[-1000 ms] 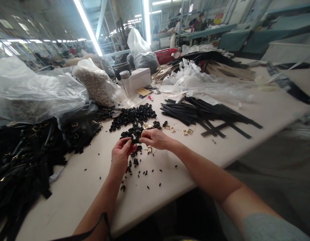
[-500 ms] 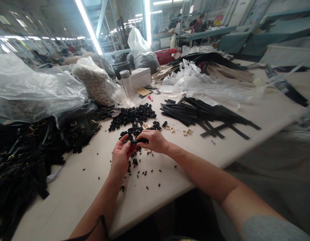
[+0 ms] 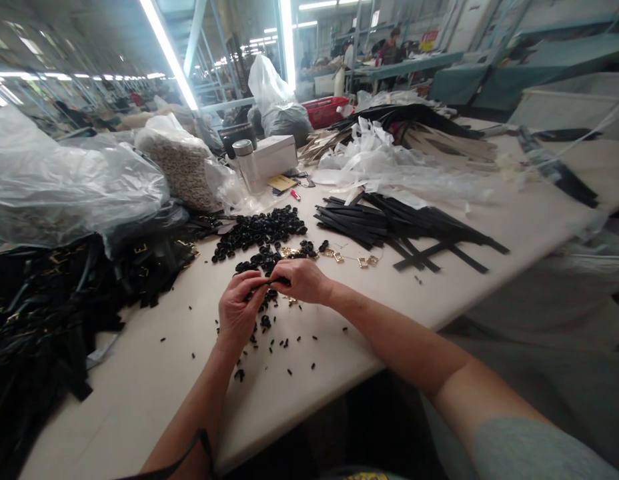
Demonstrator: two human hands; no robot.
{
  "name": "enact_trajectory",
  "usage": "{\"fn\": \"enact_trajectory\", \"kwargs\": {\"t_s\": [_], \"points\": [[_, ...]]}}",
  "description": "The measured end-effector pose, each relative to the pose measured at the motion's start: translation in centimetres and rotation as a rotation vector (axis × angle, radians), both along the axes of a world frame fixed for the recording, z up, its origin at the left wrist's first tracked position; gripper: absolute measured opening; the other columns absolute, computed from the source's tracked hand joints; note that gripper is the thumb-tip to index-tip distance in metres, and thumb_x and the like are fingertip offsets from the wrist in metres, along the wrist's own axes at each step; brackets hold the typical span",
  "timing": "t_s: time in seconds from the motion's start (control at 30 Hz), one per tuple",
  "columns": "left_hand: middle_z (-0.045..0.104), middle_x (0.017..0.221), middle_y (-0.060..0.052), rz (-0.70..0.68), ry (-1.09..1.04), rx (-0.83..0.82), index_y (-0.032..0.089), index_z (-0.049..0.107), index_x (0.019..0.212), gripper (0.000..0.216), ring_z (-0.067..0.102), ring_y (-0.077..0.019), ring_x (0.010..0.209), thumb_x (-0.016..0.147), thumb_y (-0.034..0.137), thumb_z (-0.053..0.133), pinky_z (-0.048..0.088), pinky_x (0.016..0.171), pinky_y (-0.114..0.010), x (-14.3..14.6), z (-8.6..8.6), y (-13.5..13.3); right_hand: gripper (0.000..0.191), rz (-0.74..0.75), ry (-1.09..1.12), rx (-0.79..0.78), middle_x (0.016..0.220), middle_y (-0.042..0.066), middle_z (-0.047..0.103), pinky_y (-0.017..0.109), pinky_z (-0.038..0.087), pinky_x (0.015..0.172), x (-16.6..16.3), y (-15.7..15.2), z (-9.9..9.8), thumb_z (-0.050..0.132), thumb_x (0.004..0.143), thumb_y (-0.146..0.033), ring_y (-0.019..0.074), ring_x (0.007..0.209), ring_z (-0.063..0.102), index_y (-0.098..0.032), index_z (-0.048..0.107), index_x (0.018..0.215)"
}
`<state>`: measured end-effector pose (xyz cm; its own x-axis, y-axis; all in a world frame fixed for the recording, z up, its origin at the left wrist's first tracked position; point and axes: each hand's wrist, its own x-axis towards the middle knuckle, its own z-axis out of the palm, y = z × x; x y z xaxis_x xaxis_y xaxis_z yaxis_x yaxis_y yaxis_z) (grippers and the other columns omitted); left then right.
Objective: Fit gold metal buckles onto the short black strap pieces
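My left hand [image 3: 237, 310] and my right hand [image 3: 305, 281] meet low over the table, fingertips almost touching. Between them is a short black strap [image 3: 282, 281], pinched by both; most of it is hidden by the fingers. Just beyond the hands lies a heap of small black loops [image 3: 262, 230]. Gold buckles [image 3: 367, 261] are scattered to the right of the loops, some joined by a thin thread. Flat black strips [image 3: 354, 223] lie stacked behind them. Tiny black pieces [image 3: 284, 343] dot the table nearer me.
At left, a large pile of black straps with gold buckles [image 3: 44, 313] sits beneath clear plastic bags [image 3: 74, 177]. Along the back stand a bag of beige pieces [image 3: 177, 163], a glass bottle [image 3: 249, 170], a white box [image 3: 275, 157] and crumpled white plastic [image 3: 364, 160]. A person [image 3: 389, 50] is far off.
The left fingers have closed in over the strap, so less of it shows, and the fingertips of both hands are closer together. The whole view has shifted slightly.
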<state>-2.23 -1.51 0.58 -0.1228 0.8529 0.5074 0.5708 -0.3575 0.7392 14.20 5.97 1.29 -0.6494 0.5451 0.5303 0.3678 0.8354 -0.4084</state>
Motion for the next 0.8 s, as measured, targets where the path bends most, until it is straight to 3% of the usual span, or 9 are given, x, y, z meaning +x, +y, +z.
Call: {"fn": "enact_trajectory", "kwargs": {"t_s": [0.17, 0.27, 0.33, 0.43, 0.5, 0.67, 0.8], "points": [[0.064, 0.095, -0.005, 0.036, 0.017, 0.09, 0.022, 0.071, 0.082, 0.011, 0.061, -0.0182, 0.088, 0.082, 0.031, 0.066, 0.049, 0.08, -0.031, -0.3, 1.2, -0.6, 0.008, -0.061, -0.049, 0.041, 0.078, 0.002, 0.067, 0.023, 0.035, 0.06, 0.7, 0.7, 0.4, 0.062, 0.082, -0.023, 0.0116, 0.067, 0.056, -0.017, 0.066, 0.078], [0.065, 0.081, -0.005, 0.0, -0.146, 0.058, 0.018, 0.066, 0.066, 0.033, 0.062, -0.017, 0.076, 0.088, 0.039, 0.055, 0.049, 0.073, -0.03, -0.9, 1.7, -1.0, 0.011, -0.19, -0.029, 0.086, 0.077, 0.003, 0.066, 0.024, 0.034, 0.06, 1.7, 1.5, 1.3, 0.061, 0.083, -0.024, 0.0122, 0.067, 0.055, -0.016, 0.066, 0.077], [0.065, 0.071, -0.005, -0.016, -0.281, -0.061, 0.017, 0.065, 0.066, 0.043, 0.062, -0.0165, 0.067, 0.091, 0.047, 0.046, 0.05, 0.066, -0.029, -1.2, 1.6, -0.9, 0.011, -0.217, 0.012, 0.118, 0.076, 0.003, 0.066, 0.024, 0.034, 0.061, 2.1, 1.7, 1.7, 0.06, 0.082, -0.023, 0.0122, 0.068, 0.056, -0.016, 0.066, 0.076], [0.066, 0.067, -0.004, 0.007, -0.456, -0.287, 0.016, 0.068, 0.079, 0.039, 0.061, -0.0163, 0.059, 0.084, 0.053, 0.056, 0.05, 0.058, -0.028, -1.3, 1.2, -0.5, 0.011, -0.124, 0.033, 0.132, 0.074, 0.001, 0.065, 0.023, 0.034, 0.06, 1.7, 1.0, 1.8, 0.059, 0.083, -0.023, 0.0114, 0.067, 0.056, -0.017, 0.065, 0.076], [0.065, 0.065, -0.003, 0.006, -0.54, -0.371, 0.016, 0.066, 0.078, 0.035, 0.061, -0.0152, 0.057, 0.075, 0.05, 0.067, 0.051, 0.057, -0.027, -1.1, 1.0, -0.2, 0.012, -0.041, 0.014, 0.127, 0.075, 0.001, 0.066, 0.022, 0.035, 0.06, 1.1, 0.3, 1.4, 0.058, 0.085, -0.024, 0.0108, 0.067, 0.056, -0.017, 0.065, 0.077], [0.063, 0.061, 0.0, -0.006, -0.692, -0.426, 0.015, 0.063, 0.072, 0.032, 0.057, -0.0115, 0.053, 0.068, 0.044, 0.075, 0.048, 0.054, -0.022, -0.7, 0.8, 0.0, 0.021, 0.0, -0.009, 0.137, 0.087, 0.002, 0.067, 0.023, 0.032, 0.057, 0.2, -0.6, 0.5, 0.054, 0.091, -0.036, 0.0109, 0.072, 0.059, -0.018, 0.065, 0.096], [0.062, 0.06, 0.0, -0.043, -0.683, -0.424, 0.015, 0.064, 0.073, 0.03, 0.055, -0.01, 0.052, 0.069, 0.043, 0.075, 0.046, 0.052, -0.02, -0.3, 0.6, 0.0, 0.03, -0.006, -0.046, 0.181, 0.089, 0.003, 0.066, 0.024, 0.03, 0.056, 0.1, -0.7, 0.3, 0.047, 0.095, -0.042, 0.0104, 0.07, 0.057, -0.018, 0.064, 0.101]]}}
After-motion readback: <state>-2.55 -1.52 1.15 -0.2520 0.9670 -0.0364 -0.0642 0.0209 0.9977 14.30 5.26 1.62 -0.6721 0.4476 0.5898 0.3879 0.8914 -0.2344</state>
